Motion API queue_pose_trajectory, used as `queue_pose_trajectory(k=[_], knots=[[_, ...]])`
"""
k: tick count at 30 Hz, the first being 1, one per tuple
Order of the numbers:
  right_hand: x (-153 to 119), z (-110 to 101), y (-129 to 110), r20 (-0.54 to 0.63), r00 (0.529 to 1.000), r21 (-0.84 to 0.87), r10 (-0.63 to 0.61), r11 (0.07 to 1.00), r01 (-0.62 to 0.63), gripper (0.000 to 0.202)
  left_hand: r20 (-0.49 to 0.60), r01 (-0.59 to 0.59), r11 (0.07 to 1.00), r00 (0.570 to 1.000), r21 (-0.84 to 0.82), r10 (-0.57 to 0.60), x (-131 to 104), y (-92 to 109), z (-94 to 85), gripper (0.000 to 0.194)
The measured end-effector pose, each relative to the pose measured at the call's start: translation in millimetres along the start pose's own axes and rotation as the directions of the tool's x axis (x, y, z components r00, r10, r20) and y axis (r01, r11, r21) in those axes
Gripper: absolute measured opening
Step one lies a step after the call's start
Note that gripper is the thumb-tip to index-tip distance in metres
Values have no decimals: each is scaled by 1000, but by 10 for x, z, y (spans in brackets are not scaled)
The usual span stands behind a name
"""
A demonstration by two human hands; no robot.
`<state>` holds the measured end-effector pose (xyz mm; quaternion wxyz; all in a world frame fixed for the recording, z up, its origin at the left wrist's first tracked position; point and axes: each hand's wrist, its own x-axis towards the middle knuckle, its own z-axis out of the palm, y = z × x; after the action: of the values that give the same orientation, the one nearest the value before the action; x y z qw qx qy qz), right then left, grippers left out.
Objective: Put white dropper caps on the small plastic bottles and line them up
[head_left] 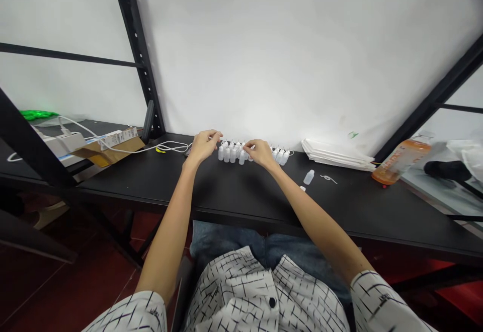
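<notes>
Small translucent dropper bottles (227, 156) with white tops stand upright in a close group on the black table. My left hand (204, 146) is at the group's left end, its fingers curved and apart, with nothing visible in them. Over the middle of the group, my right hand (260, 153) has thumb and fingers pinched at the top of a front dropper bottle (242, 158). More bottles (283, 157) show just right of that hand. A loose bottle (309, 177) lies tilted farther right. Another small white piece (302, 188) is partly hidden by my right forearm.
A curled white strip (329, 178) lies on the black table (354, 206). White flat sheets (335, 156) are stacked against the wall. An orange-labelled clear container (402, 161) stands right. Leftward are a white cable (151, 148), an open cardboard box (109, 148) and a power strip (64, 143).
</notes>
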<state>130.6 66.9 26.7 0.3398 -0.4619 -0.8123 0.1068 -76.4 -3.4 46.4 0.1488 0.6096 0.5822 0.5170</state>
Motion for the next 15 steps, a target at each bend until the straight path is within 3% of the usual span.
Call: queue_pose_trajectory(k=[9,15], knots=[[22,128,-1,-42,998,-55,-56,997,53,20,25,-13,992,1000,125,10,-8,4,0,39],[-34,67,-48,-41,996,-121,-85,989,80,20,42,-53,976,998,209,45,-26,22,34,37]])
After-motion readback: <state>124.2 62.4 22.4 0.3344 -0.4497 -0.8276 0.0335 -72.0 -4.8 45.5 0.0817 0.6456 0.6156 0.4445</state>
